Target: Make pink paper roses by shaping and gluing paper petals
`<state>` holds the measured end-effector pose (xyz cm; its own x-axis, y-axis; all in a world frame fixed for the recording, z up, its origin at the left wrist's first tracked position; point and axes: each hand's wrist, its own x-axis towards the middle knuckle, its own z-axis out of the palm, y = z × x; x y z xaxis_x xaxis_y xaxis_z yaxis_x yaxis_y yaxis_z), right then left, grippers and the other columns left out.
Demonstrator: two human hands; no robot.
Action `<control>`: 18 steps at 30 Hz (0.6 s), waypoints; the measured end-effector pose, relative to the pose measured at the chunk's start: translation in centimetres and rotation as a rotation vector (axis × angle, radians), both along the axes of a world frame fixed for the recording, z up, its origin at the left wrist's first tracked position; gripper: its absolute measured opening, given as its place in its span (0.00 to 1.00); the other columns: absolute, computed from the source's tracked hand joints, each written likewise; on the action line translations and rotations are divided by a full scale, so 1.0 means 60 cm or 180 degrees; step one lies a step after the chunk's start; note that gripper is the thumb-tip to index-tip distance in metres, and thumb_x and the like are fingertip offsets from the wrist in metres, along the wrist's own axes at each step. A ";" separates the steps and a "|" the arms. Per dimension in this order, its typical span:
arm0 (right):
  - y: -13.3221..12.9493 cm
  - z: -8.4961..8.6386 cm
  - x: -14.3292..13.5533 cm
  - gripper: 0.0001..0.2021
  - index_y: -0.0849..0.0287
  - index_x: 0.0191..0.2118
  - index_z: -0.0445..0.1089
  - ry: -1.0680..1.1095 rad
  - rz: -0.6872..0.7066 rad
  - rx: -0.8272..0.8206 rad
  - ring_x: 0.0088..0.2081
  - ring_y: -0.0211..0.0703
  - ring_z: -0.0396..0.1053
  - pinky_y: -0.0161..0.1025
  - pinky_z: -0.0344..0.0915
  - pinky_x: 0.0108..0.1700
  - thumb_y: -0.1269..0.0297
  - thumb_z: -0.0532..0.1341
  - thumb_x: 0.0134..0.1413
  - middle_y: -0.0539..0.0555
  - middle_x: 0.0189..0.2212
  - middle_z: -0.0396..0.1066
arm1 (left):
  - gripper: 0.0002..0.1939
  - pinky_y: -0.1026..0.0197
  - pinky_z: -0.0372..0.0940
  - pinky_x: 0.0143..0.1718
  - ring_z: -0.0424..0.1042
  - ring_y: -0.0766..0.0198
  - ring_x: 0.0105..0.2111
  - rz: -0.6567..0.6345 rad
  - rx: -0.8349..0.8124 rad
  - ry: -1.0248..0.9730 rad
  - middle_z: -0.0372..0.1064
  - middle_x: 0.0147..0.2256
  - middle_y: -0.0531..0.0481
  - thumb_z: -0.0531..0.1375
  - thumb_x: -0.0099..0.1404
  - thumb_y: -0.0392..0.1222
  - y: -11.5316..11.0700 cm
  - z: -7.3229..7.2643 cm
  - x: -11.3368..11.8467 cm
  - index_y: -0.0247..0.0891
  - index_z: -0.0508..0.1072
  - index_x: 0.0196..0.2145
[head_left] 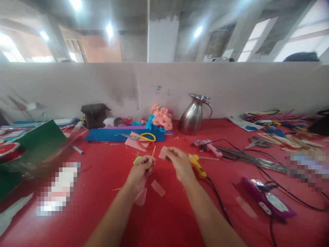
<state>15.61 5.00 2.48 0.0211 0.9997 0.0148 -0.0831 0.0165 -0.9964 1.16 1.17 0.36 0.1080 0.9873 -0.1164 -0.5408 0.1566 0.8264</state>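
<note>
My left hand pinches a thin pale stick that points upward. Beside it on the right, my right hand holds a small pink petal between thumb and fingers. Stick and petal are close together but apart. Below the hands, a loose pink paper piece lies on the red table, and another pink piece is partly covered by my left forearm. A bit of green shows behind my left hand. The yellow glue gun lies just right of my right hand, partly hidden by it.
Yellow-handled scissors rest on pink paper and blue sheets ahead. Behind are paper flowers and a steel jug. To the right are a pink glue gun, metal wires, a purple power strip and trailing cords.
</note>
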 end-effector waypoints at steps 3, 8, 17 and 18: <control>0.001 -0.006 -0.003 0.14 0.61 0.29 0.71 -0.0011 0.0006 0.0091 0.26 0.37 0.66 0.35 0.62 0.31 0.55 0.64 0.41 0.52 0.24 0.72 | 0.08 0.71 0.49 0.19 0.52 0.78 0.17 -0.0050 -0.0027 -0.0108 0.58 0.23 0.56 0.62 0.53 0.39 0.000 0.001 0.000 0.33 0.68 0.28; -0.003 -0.009 -0.010 0.13 0.60 0.29 0.71 -0.0008 -0.0018 0.0222 0.25 0.37 0.65 0.35 0.62 0.30 0.56 0.64 0.40 0.50 0.21 0.70 | 0.07 0.70 0.46 0.17 0.48 0.80 0.14 -0.0177 -0.0038 -0.0313 0.60 0.23 0.55 0.62 0.54 0.37 0.000 0.001 0.001 0.32 0.66 0.26; -0.008 -0.002 -0.012 0.11 0.60 0.29 0.71 0.0104 0.0001 0.0161 0.26 0.37 0.66 0.35 0.63 0.31 0.58 0.64 0.41 0.50 0.23 0.71 | 0.06 0.70 0.47 0.19 0.51 0.79 0.16 -0.0690 -0.0148 -0.0564 0.59 0.23 0.54 0.62 0.53 0.34 -0.009 0.006 0.005 0.31 0.67 0.24; -0.008 -0.002 -0.012 0.11 0.60 0.28 0.71 0.0113 -0.0003 0.0160 0.26 0.37 0.66 0.35 0.63 0.31 0.58 0.64 0.41 0.50 0.23 0.71 | 0.06 0.70 0.47 0.19 0.52 0.78 0.16 -0.0702 -0.0164 -0.0514 0.60 0.23 0.54 0.62 0.53 0.35 -0.010 0.007 0.006 0.31 0.67 0.24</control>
<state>14.89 4.50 2.37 0.0233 0.9977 0.0642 -0.1183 0.0665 -0.9907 1.50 0.58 0.76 0.3409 0.9311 -0.1297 -0.6131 0.3248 0.7202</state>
